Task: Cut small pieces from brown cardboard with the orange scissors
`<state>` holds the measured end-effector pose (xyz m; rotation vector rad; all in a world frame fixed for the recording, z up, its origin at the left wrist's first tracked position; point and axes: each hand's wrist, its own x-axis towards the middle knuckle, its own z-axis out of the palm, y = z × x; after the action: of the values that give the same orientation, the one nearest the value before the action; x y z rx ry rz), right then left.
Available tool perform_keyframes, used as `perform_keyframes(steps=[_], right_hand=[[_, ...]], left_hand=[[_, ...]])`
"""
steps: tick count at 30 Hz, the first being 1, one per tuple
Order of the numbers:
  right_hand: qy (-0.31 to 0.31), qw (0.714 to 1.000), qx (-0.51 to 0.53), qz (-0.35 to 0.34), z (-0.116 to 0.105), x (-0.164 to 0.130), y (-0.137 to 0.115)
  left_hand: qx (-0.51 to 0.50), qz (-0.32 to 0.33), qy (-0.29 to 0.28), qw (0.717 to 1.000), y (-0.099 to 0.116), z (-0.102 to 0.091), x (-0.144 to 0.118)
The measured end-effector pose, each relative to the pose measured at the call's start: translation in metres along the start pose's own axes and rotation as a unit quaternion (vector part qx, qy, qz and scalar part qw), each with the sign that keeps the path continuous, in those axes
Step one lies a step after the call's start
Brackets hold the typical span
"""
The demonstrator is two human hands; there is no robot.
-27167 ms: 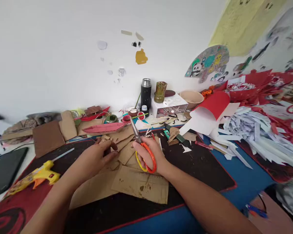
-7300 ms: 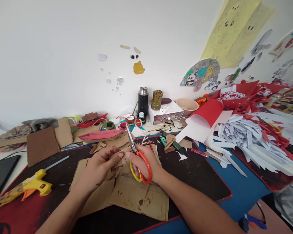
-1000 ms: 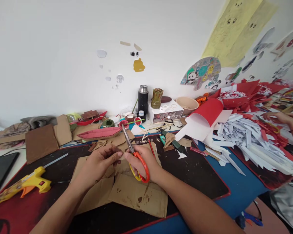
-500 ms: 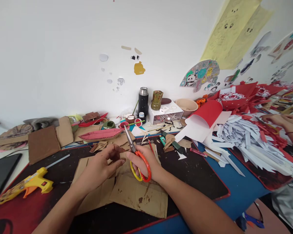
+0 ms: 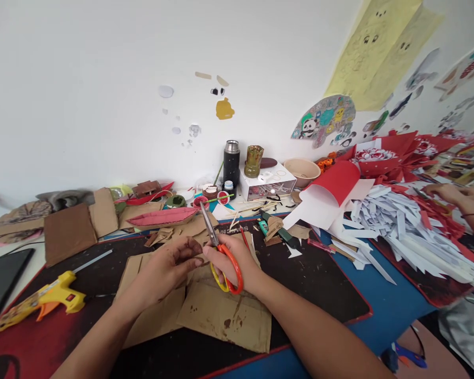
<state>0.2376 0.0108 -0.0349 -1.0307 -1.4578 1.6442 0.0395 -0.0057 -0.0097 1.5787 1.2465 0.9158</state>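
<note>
Scissors [image 5: 221, 252] gripped in curled right hand [image 5: 237, 260]; left hand [image 5: 164, 271] pinches a cardboard scrap [image 5: 197, 251].

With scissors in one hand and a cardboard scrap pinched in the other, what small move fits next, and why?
Probably feed the cardboard scrap between the blades and snip: the right hand holds the scissors pointing up and away, the left hand pinches the scrap right beside them.

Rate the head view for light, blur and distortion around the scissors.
Head view: soft, even daylight, no glare and only faint shadows under the hands. The scissors in the right hand and the left hand are sharp; the far left edge smears, near the tablet. Wide-lens warping bends the mat and the posters at the right.
</note>
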Motion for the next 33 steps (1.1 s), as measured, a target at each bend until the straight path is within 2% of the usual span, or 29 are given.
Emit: perform_keyframes(steps=[3,5,9,12,21,24,27,33], right_hand=[[0.02,0.999,0.025,-0.005,-0.001,0.001,0.0],[0.025,0.999,0.038,-0.009,-0.002,0.001,0.001],[-0.016,0.999,0.047,-0.011,-0.001,0.001,0.001],[-0.052,0.997,0.06,-0.013,0.001,-0.001,0.0],[-0.121,0.987,0.099,-0.043,0.007,-0.007,-0.002],[-0.095,0.993,0.067,-0.025,0.007,-0.008,0.004],[-0.056,0.998,0.012,-0.036,0.007,-0.008,0.01],[-0.055,0.997,-0.051,-0.031,0.004,-0.009,0.014]], left_hand=[[-0.118,-0.036,0.056,0.991,-0.007,-0.005,0.004],[-0.21,-0.052,0.115,0.969,-0.011,-0.009,0.006],[-0.348,-0.059,0.216,0.91,-0.013,-0.013,0.009],[-0.389,-0.062,0.238,0.888,-0.01,-0.013,0.01],[-0.396,-0.067,0.243,0.883,-0.001,-0.009,0.009],[-0.374,-0.06,0.249,0.891,0.0,-0.008,0.008],[-0.341,-0.036,0.243,0.908,-0.001,-0.006,0.006],[-0.294,-0.002,0.248,0.923,0.001,-0.001,0.002]])
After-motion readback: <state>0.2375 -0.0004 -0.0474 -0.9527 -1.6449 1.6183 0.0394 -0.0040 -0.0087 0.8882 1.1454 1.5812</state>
